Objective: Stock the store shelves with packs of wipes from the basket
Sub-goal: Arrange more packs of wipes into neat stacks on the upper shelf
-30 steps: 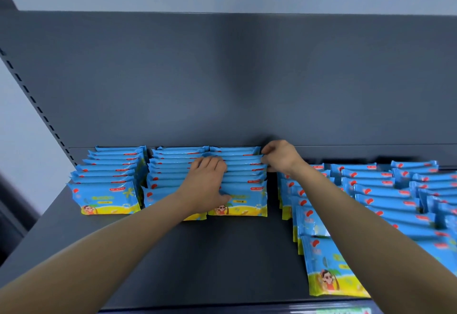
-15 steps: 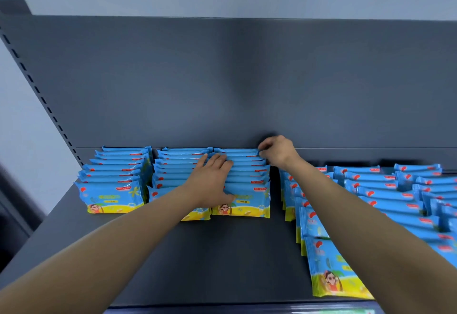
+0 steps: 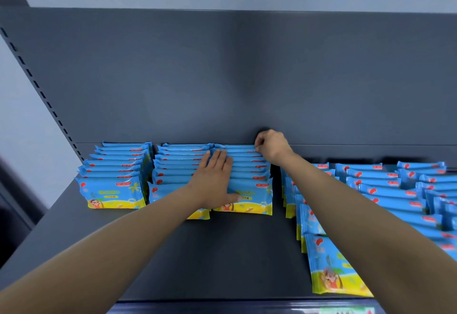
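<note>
Right grip pinching one pack, left grip flat (fingers straight) across two rows

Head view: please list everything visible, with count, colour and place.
Left group of wipes packs: three rows, blue-and-yellow plastic, standing on edge at the shelf's back left.
Right group of wipes packs: several rows, same colours, right side; partly hidden by the arm and frame edge.
Metal shelf board: one, dark grey, under the packs.
Back panel: one, dark grey, behind the rows.
Slotted upright: one, grey, left edge.
Left hand: flat on the second and third rows.
Right hand: pinches the rearmost pack of the third row.
</note>
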The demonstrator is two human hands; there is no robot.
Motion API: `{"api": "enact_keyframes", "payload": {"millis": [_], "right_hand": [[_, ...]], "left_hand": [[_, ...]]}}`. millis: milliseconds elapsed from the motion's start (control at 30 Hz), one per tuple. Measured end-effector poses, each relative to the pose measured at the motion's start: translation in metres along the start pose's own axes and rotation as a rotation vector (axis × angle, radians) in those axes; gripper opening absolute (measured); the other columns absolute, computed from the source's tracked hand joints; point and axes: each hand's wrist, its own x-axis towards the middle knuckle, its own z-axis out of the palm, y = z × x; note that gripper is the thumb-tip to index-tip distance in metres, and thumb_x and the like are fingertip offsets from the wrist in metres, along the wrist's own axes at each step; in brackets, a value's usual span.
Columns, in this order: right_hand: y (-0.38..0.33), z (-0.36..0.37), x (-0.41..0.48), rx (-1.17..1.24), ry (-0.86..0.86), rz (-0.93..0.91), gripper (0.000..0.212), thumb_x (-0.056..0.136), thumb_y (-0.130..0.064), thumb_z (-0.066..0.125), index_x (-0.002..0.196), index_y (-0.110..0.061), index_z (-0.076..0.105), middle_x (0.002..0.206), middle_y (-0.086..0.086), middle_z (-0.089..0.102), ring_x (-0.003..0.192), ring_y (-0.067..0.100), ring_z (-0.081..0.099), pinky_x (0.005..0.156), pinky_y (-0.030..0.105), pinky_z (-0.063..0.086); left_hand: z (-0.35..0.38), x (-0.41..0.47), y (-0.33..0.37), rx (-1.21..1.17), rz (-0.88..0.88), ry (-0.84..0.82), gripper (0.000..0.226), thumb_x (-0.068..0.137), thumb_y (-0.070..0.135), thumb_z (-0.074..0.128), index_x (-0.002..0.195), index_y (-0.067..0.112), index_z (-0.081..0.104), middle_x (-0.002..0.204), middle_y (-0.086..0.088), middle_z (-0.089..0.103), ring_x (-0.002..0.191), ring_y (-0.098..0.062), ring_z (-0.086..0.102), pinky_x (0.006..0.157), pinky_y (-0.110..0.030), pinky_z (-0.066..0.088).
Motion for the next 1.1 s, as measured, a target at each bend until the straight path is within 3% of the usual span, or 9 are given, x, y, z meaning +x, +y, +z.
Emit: {"api": "enact_keyframes", "payload": {"millis": [300, 467, 567, 700, 800, 867, 933, 1000, 1100], "right_hand": [[-0.006, 0.000, -0.010, -0.089, 0.010, 0.002, 0.023, 0.087, -0.002, 0.036, 0.088, -0.010, 0.058, 0.104, 0.017, 0.061, 0.093, 0.035, 0.059, 0.075, 0.036, 0.051], [-0.012, -0.006, -0.027, -0.202, 0.100, -0.066, 0.024, 0.089, -0.006, 0.046, 0.112, -0.006, 0.053, 0.108, 0.016, 0.059, 0.095, 0.036, 0.058, 0.076, 0.037, 0.050], [-0.021, -0.010, -0.040, -0.179, 0.106, -0.209, 0.025, 0.091, -0.018, 0.053, 0.114, -0.008, 0.054, 0.113, 0.012, 0.058, 0.099, 0.031, 0.056, 0.079, 0.035, 0.047], [-0.032, -0.013, -0.056, -0.156, 0.035, -0.318, 0.024, 0.091, -0.024, 0.056, 0.112, -0.012, 0.057, 0.114, 0.007, 0.057, 0.102, 0.025, 0.055, 0.085, 0.034, 0.048], [-0.041, -0.009, -0.068, -0.196, -0.006, -0.394, 0.028, 0.090, -0.029, 0.058, 0.114, -0.014, 0.057, 0.117, 0.006, 0.057, 0.109, 0.023, 0.052, 0.090, 0.035, 0.046], [-0.045, -0.003, -0.077, -0.252, -0.074, -0.431, 0.037, 0.087, -0.037, 0.062, 0.118, -0.017, 0.056, 0.123, 0.004, 0.055, 0.117, 0.023, 0.047, 0.096, 0.037, 0.041], [-0.047, 0.005, -0.086, -0.373, -0.184, -0.442, 0.055, 0.080, -0.048, 0.067, 0.124, -0.021, 0.051, 0.131, 0.002, 0.048, 0.124, 0.023, 0.039, 0.103, 0.038, 0.035], [-0.046, 0.013, -0.095, -0.513, -0.286, -0.418, 0.078, 0.070, -0.055, 0.073, 0.132, -0.023, 0.039, 0.135, 0.000, 0.037, 0.126, 0.023, 0.031, 0.106, 0.039, 0.029], [-0.045, 0.025, -0.107, -0.618, -0.216, -0.448, 0.093, 0.063, -0.055, 0.077, 0.135, -0.021, 0.030, 0.132, 0.000, 0.029, 0.123, 0.022, 0.029, 0.105, 0.038, 0.029]], "left_hand": [[-0.001, 0.001, 0.002, 0.036, 0.000, -0.034, 0.102, 0.083, 0.069, 0.039, 0.148, 0.005, -0.006, 0.156, -0.015, -0.010, 0.145, -0.028, -0.011, 0.117, -0.045, -0.011], [-0.005, -0.001, -0.007, -0.075, 0.040, -0.027, 0.101, 0.081, 0.067, 0.047, 0.149, 0.011, -0.003, 0.158, -0.008, -0.007, 0.145, -0.023, -0.009, 0.117, -0.042, -0.012], [-0.016, -0.009, -0.023, -0.191, 0.103, 0.101, 0.087, 0.083, 0.056, 0.056, 0.148, 0.016, 0.014, 0.155, -0.003, 0.014, 0.144, -0.020, 0.007, 0.117, -0.036, -0.006], [-0.033, -0.033, -0.043, -0.308, 0.104, 0.220, 0.047, 0.085, 0.040, 0.062, 0.125, 0.019, 0.046, 0.123, 0.002, 0.047, 0.120, -0.017, 0.039, 0.103, -0.027, 0.023], [-0.026, -0.055, -0.057, -0.265, 0.124, 0.067, 0.032, 0.085, 0.039, 0.062, 0.109, 0.019, 0.054, 0.109, 0.005, 0.055, 0.104, -0.016, 0.051, 0.089, -0.024, 0.032], [-0.014, -0.068, -0.062, -0.203, 0.106, -0.159, 0.043, 0.083, 0.043, 0.064, 0.118, 0.021, 0.052, 0.118, 0.005, 0.056, 0.107, -0.016, 0.052, 0.092, -0.027, 0.038], [-0.002, -0.076, -0.064, -0.104, 0.098, -0.326, 0.063, 0.079, 0.047, 0.066, 0.133, 0.022, 0.044, 0.133, 0.002, 0.048, 0.120, -0.019, 0.047, 0.102, -0.032, 0.033], [0.007, -0.079, -0.065, -0.072, 0.076, -0.391, 0.075, 0.077, 0.049, 0.067, 0.140, 0.023, 0.036, 0.142, 0.001, 0.040, 0.128, -0.022, 0.040, 0.107, -0.036, 0.027], [0.011, -0.078, -0.066, -0.032, 0.080, -0.369, 0.079, 0.075, 0.053, 0.068, 0.140, 0.020, 0.036, 0.139, -0.003, 0.042, 0.127, -0.025, 0.040, 0.106, -0.038, 0.029]]}}
